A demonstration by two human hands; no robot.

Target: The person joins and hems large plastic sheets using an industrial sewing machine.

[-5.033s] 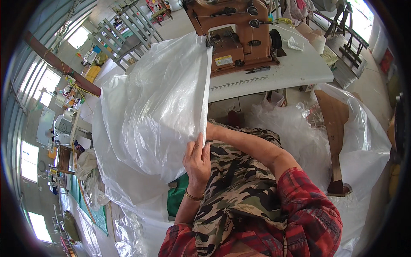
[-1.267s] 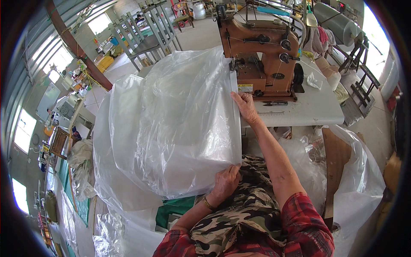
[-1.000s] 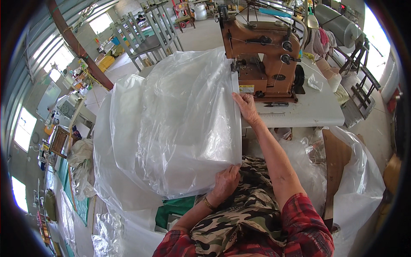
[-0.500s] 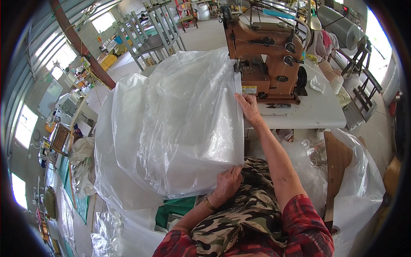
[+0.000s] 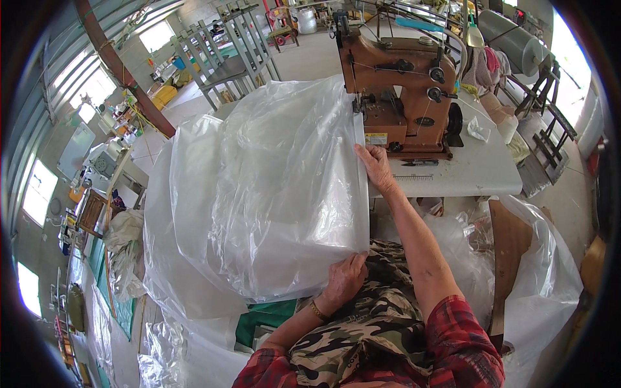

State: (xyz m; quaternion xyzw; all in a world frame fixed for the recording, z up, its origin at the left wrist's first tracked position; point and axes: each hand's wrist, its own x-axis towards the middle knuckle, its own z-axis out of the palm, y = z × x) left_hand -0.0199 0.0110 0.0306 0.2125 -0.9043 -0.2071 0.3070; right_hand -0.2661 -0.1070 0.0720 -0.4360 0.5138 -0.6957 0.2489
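A large sheet of clear plastic film (image 5: 272, 187) is spread over the work surface in front of me, its straight right edge running up to the needle area of a brown sewing machine (image 5: 404, 84). My right hand (image 5: 375, 167) grips that edge just below the machine, thumb and fingers closed on it. Lower down, at the near corner of the film, my left hand (image 5: 346, 278) pinches the same edge. A pair of small dark thread snips (image 5: 420, 163) lies on the white table (image 5: 475, 174) by the machine's base.
Crumpled film (image 5: 462, 252) and a brown board (image 5: 509, 258) are to my right, below the table. Grey metal frames (image 5: 226, 68) stand beyond the sheet. At far right, a grey roll (image 5: 514, 42) rests on a stand. A scrap of white film (image 5: 479, 129) lies beside the machine.
Almost nothing differs. The view has shifted very slightly; both hands keep their hold on the film's edge in the same places.
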